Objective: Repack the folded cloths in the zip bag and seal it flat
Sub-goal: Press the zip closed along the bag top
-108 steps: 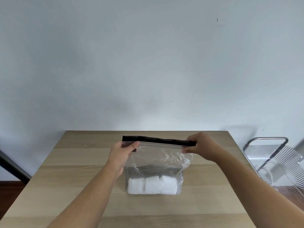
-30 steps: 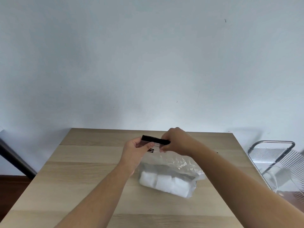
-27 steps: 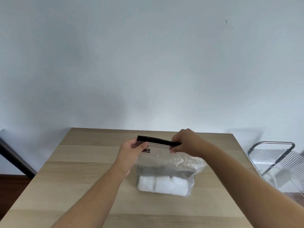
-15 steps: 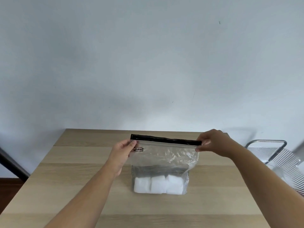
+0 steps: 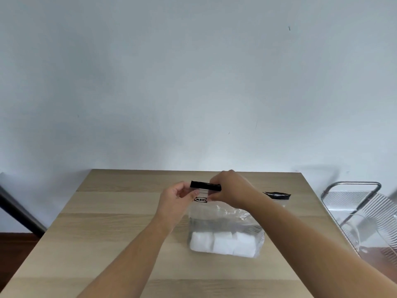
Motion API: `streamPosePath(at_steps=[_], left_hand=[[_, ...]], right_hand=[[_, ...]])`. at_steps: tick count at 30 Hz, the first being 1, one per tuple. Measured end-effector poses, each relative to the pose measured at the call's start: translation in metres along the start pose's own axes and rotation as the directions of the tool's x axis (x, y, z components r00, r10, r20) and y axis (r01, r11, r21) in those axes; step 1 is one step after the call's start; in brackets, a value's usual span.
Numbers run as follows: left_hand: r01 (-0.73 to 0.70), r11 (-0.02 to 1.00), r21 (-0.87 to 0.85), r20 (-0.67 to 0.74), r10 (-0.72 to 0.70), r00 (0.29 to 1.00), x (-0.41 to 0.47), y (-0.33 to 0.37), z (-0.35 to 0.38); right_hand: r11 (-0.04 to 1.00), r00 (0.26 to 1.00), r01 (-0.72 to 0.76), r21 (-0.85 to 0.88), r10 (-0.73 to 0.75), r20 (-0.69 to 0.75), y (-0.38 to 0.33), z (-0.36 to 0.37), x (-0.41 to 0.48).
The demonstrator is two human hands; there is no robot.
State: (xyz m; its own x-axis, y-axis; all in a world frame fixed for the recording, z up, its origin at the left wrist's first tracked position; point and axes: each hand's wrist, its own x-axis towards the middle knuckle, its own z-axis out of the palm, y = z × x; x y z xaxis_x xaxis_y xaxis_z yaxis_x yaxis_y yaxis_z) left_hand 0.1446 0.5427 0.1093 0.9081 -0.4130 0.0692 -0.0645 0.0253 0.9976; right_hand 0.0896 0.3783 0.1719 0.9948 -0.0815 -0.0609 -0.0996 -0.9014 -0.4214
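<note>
A clear zip bag (image 5: 225,214) with a black top strip (image 5: 204,185) stands upright on the wooden table (image 5: 111,233). Three white folded cloths (image 5: 223,244) lie side by side at its bottom. My left hand (image 5: 175,201) pinches the strip's left end. Just to the right of it, my right hand (image 5: 231,190) pinches the same strip close to the left hand. The strip's right end (image 5: 277,195) sticks out behind my right forearm.
A metal-framed chair with a ribbed clear seat (image 5: 365,209) stands off the table's right edge. A dark slanted bar (image 5: 19,211) runs at the far left. A pale wall rises behind the table.
Half a second ago my right hand held the strip's right end. It has slid left along the strip and now sits next to my left hand. The bag stays upright.
</note>
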Motion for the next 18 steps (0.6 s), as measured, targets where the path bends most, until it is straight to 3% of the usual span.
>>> streamPosePath(at_steps=[7,18], left_hand=[[0.051,0.999,-0.014,-0.077,-0.052,0.996,0.005,-0.004,-0.021],[0.094,0.995,0.032,-0.11,-0.09,0.99,0.017,-0.012,-0.033]], right_hand=[[0.993,0.994,-0.106,0.05,0.107,-0.023,0.045,-0.017,-0.017],[0.921,0.952,-0.189,0.342,0.257,-0.167,0.105,-0.028,-0.043]])
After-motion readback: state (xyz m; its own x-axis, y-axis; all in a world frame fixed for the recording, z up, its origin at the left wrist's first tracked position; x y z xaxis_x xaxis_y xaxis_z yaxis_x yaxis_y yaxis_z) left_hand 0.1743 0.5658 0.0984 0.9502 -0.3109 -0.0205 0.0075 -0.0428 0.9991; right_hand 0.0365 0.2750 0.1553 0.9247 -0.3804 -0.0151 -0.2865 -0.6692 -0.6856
